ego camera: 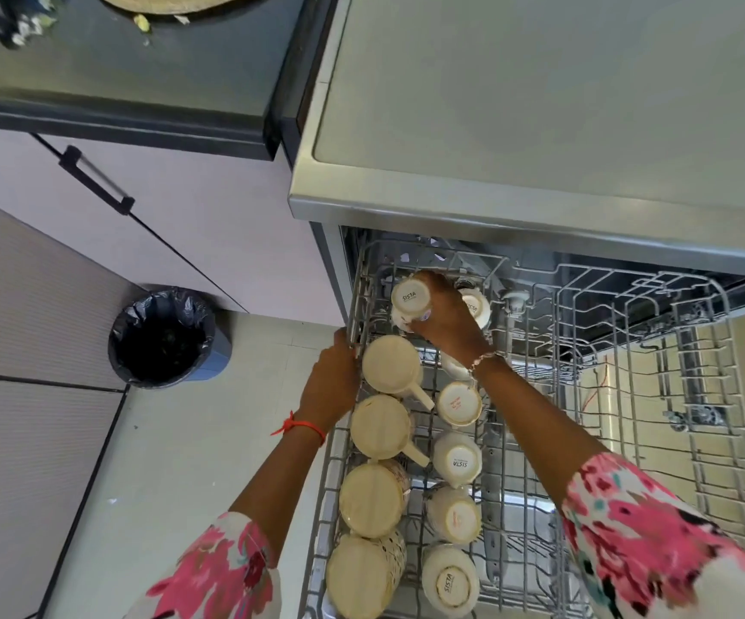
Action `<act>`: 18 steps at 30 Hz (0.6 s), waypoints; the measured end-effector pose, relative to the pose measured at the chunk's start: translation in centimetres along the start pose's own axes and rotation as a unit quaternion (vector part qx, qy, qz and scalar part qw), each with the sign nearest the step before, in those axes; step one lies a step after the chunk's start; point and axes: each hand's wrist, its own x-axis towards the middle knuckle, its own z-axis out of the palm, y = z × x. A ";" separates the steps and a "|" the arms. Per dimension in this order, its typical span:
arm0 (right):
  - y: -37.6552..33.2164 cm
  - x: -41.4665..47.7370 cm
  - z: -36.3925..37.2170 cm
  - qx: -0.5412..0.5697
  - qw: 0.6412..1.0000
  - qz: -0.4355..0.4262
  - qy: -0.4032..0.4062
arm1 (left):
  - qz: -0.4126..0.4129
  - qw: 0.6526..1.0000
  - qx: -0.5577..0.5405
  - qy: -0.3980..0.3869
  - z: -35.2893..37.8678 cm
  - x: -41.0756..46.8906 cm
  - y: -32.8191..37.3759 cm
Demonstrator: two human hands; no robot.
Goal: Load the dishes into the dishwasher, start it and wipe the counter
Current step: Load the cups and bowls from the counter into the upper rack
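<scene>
The right hand (444, 317) curls round an upturned cup (410, 298) and holds it at the eleven o'clock corner of the upper rack (714, 373), which is drawn out of the dishwasher (540, 105). The left hand (332, 382) grips the rack's rail at nine o'clock. The slot looks tight. If the cup is lowered askew, it could knock the neighbouring cup (478, 306) at its three o'clock, chip a rim, or settle tilted. If the left hand loosens, the loaded rack may roll. Scraps lie on the desk (138, 73) at ten o'clock.
</scene>
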 end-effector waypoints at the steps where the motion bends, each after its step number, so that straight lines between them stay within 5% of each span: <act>1: 0.4 0.5 0.7 -0.017 1.000 0.003 -0.006 | 0.010 0.999 0.032 0.002 0.3 0.0 -0.2; 8: 2.2 2.8 4.0 -0.080 0.992 0.016 -0.095 | 0.017 0.997 0.069 0.014 1.1 0.7 -1.4; 18: 3.1 2.0 2.8 -0.047 0.991 0.031 -0.123 | 0.028 0.999 0.029 -0.012 1.4 1.0 -1.7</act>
